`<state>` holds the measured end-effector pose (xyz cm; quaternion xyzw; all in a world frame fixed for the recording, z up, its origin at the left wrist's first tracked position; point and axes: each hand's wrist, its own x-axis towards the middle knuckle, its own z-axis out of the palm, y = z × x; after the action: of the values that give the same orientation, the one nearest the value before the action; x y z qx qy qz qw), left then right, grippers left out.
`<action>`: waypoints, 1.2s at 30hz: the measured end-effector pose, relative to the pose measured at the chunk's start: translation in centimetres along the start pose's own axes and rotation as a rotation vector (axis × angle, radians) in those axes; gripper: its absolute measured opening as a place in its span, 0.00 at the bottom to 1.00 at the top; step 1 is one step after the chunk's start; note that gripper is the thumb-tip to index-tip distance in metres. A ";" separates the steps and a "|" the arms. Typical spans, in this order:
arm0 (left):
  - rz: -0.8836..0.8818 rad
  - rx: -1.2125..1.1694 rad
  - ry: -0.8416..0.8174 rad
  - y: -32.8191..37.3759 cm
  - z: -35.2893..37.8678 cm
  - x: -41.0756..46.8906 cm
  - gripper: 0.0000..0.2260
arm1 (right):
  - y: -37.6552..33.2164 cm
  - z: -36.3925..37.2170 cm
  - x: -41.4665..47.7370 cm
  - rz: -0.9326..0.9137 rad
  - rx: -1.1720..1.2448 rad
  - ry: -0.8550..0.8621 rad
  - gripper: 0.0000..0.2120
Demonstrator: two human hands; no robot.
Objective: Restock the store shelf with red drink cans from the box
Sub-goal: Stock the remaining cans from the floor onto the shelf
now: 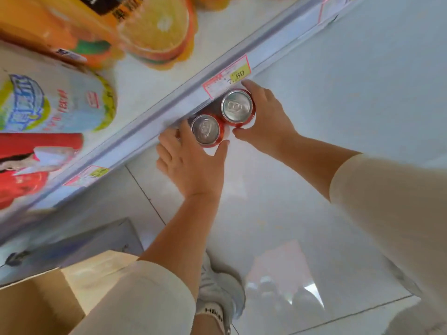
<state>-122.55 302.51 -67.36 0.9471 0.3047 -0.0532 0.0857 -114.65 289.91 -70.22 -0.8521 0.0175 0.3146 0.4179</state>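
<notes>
Two red drink cans with silver tops sit side by side just under the front rail of the shelf [150, 122]. My left hand [191, 160] is wrapped around the left can [205, 129], thumb on its near side and fingers on its far side. My right hand [263, 117] grips the right can [238, 106], which stands a little further right and nearer the price tag. Both cans are upright, partly tucked below the shelf edge. The cardboard box [48, 303] stands on the floor at the bottom left, its inside hidden from view.
Orange juice bottles [150, 32] and other drink packs [55, 102] stand on the shelf above the rail. A price tag reading 7.80 [227, 77] hangs on the rail. My shoe [220, 293] rests on the glossy white tiled floor [326, 81].
</notes>
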 end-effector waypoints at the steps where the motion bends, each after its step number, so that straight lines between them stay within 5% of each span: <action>1: -0.024 -0.002 0.002 0.2 0.3 0.1 0.39 | -0.2 0.2 0.3 -0.013 0.013 0.003 0.44; 9: -0.029 -0.066 -0.089 0.2 -0.3 -0.5 0.30 | -0.5 -1.7 -2.9 0.052 0.000 0.026 0.33; 14: 0.066 -0.449 -0.325 1.6 -7.9 -3.6 0.26 | -2.3 -7.2 -11.0 0.153 0.047 0.048 0.31; 23: 0.152 -0.744 -0.453 9.2 -32.1 -7.6 0.29 | -17.8 -22.9 -25.9 0.094 0.136 0.141 0.31; 36: 0.581 -0.836 -0.090 16.3 -72.6 -8.4 0.30 | -47.2 -43.5 -44.7 -0.302 0.398 0.129 0.26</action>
<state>-116.27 298.83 7.14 0.8743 0.0200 0.0584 0.4814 -113.96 278.71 7.19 -0.7645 -0.0219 0.1838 0.6174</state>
